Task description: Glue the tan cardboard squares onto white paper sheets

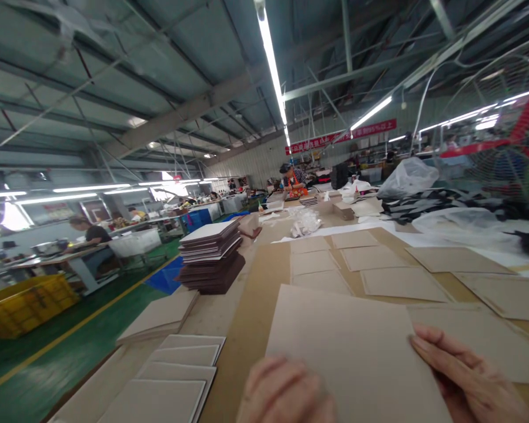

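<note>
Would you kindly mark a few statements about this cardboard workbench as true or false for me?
1. The left hand and right hand are both on the tan cardboard sheet. True.
2. The stack of dark boards lies right of that sheet. False: it lies to the left, further back.
3. The yellow crate stands on the green floor. True.
4. No other sheets lie beyond it. False: several tan sheets lie further back.

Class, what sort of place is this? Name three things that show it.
Probably a packaging or card-goods factory: left hand and right hand hold a card sheet over a worktable spread with more sheets, dark boards stand stacked, and a person works at another bench under strip lights.
</note>
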